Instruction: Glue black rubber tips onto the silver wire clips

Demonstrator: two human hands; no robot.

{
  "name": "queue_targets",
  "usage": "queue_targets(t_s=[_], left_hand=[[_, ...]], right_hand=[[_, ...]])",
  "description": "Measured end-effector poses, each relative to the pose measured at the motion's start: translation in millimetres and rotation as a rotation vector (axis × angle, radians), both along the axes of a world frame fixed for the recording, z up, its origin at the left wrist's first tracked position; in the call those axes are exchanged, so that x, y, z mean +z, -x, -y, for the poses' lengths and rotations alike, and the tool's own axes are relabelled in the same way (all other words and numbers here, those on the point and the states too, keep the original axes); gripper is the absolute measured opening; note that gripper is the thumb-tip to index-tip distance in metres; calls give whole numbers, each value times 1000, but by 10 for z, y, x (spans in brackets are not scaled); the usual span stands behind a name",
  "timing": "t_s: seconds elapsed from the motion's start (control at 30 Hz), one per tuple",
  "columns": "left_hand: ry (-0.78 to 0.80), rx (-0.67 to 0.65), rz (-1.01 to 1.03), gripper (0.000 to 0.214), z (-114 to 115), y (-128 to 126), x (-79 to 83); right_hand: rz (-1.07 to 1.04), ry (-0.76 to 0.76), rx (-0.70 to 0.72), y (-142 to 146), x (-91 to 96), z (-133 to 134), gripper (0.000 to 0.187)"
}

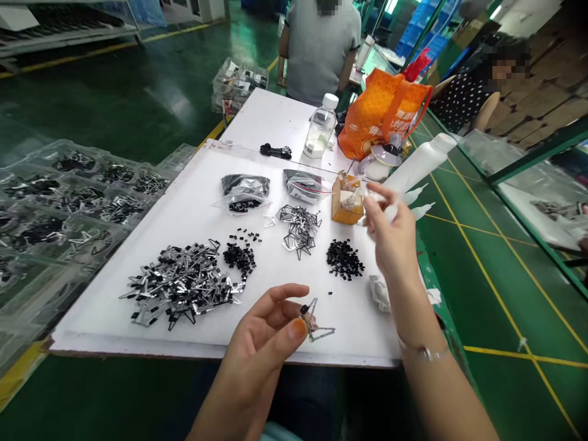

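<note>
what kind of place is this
This looks like a factory workshop for assembling small parts. The green floor has yellow lines, a white work board holds piles of small metal and black parts, and clear plastic trays of parts lie beside it.

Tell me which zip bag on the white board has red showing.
The zip bag beside the small orange box: a red strand runs out of it, whereas the other zip bag shows only black parts.
</note>
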State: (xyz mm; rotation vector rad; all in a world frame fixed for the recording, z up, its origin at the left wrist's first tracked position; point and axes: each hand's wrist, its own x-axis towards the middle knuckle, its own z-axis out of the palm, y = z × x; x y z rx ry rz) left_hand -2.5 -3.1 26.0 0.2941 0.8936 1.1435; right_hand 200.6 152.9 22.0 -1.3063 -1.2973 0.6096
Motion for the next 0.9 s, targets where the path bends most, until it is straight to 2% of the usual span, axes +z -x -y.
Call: queue_targets(t_s=[0.1,0.17,0.27,0.37,0.47,0.63,0.9], left_hand=[[-158,182,-353,21,21,-62,-45],[-258,274,-567,15,35,-108,-75],[-383,335,-735,23,45,-168,-89],[-517,319,-724,37,47,-198,-97],[-578,254,-721,38,58,-191,-125],[-605,148,-793,30,76,-148,-130],[-564,166,-789,27,67,-158,-49]], right_hand=[[-366,306,272,264,-31,667,28],[-465,412,394,397,-44,1068,31],[-489,398,357,498,-55,1406,21],[-477,290,257,511,-68,1483,13],[-452,234,208,479,-93,1503,9],[-376,201,197,414,-143,1602,9],[-347,185,219,405,-185,1673,13]])
